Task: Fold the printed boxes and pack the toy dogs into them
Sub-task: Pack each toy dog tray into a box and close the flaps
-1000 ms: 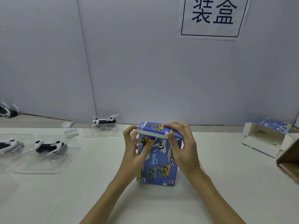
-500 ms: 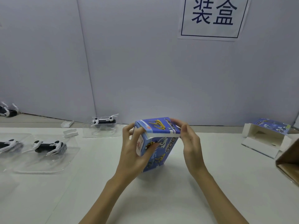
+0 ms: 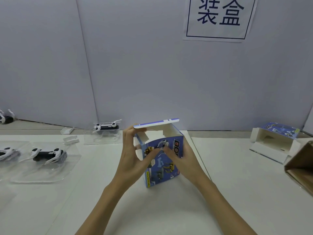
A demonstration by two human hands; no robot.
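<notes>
The blue printed box [image 3: 162, 160] now stands upright on the white table [image 3: 237, 192], near the middle, with its top lid [image 3: 156, 123] swung up and its white inside showing. A second ago the same end was pressed shut under both thumbs; half a second ago the box was tipped toward the left with the lid still down. So the top has been opened again, which suggests the box is being readied to take a toy, not sealed.

The left hand [image 3: 133, 160] grips the box's left edge, fingers curled round toward the open mouth and thumb lying across the printed front. The right hand [image 3: 182, 161] holds the right side, thumb on the front and the other fingers hidden behind, so its full wrap cannot be seen.

No toy is visible inside the box. The nearest toy dog [image 3: 48, 154] lies in its clear plastic tray [image 3: 42, 173] well to the left, another toy dog [image 3: 106, 127] sits farther back, and neither has moved. A second box [image 3: 274, 143] lies open on its side at the far right.
</notes>
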